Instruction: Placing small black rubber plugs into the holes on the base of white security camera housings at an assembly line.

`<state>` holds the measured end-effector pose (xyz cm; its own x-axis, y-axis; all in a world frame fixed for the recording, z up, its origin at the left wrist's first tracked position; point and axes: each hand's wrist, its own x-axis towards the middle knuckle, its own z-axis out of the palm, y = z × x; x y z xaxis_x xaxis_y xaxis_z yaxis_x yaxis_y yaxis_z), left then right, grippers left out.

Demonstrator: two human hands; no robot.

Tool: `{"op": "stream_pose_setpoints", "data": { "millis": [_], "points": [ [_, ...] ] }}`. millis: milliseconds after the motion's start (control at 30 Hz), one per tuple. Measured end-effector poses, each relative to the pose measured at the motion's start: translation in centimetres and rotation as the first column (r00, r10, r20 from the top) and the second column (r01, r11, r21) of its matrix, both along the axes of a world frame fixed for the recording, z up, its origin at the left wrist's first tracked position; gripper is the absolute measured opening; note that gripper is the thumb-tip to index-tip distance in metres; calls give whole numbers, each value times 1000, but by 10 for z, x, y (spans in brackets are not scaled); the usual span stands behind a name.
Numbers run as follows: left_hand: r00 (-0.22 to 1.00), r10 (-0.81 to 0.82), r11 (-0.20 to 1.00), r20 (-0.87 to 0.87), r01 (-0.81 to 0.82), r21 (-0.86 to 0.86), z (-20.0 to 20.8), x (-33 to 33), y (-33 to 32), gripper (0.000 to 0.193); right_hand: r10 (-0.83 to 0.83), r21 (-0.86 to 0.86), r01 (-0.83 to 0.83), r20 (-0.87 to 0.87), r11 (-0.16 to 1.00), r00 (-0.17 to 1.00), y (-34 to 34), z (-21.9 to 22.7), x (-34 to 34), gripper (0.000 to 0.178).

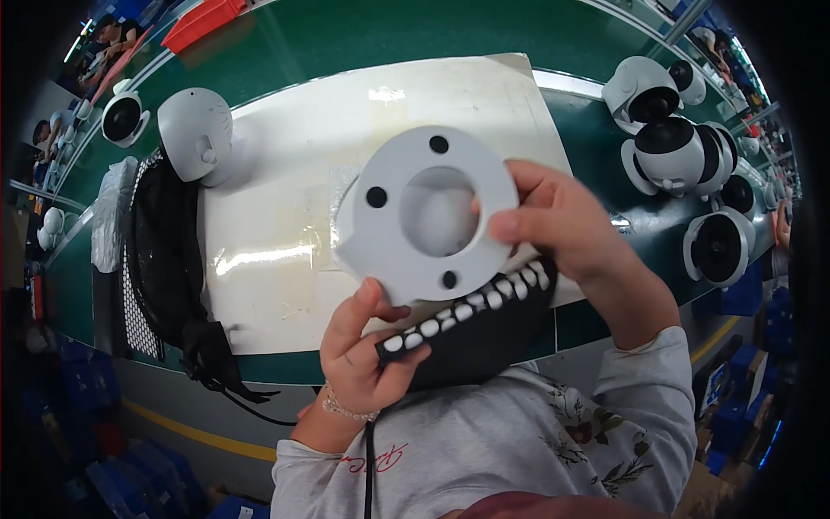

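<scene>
A white security camera (347, 227) is held up over the work mat, its round base (389, 160) facing me. Three black round pads show on the base, around a wide central recess. My right hand (562, 225) grips the base's right edge, the thumb lying on the ring and the fingers partly hidden behind. My left hand (363, 346) is closed on a black sheet (484, 350) with a row of white ovals along its upper edge. The left index fingertip is at the camera's lower edge; I cannot tell if it touches.
A pale mat (268, 164) covers the green table (346, 43). At left stand a white camera (186, 130), a black bag (169, 251) and clear plastic wrap (112, 208). Several white cameras (670, 156) crowd the right side. A red tray (203, 22) lies at the far left; people sit beyond.
</scene>
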<state>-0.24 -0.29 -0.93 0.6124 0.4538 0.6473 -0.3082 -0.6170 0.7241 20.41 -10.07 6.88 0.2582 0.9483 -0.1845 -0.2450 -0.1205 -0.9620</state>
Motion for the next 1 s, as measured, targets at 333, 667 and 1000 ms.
{"op": "stream_pose_setpoints", "data": {
  "millis": [333,667,1000],
  "points": [
    [977,-189,977,-101,197,77,16,-1,4,26,-331,490,294,827,821,-455,100,-85,164,20],
    [978,-165,986,-125,168,13,13,-5,5,28,-91,179,424,971,888,-220,66,-118,158,46],
    [984,-159,985,-82,163,49,13,-7,4,25,127,93,748,965,657,-231,-131,-101,124,52]
  ]
}}
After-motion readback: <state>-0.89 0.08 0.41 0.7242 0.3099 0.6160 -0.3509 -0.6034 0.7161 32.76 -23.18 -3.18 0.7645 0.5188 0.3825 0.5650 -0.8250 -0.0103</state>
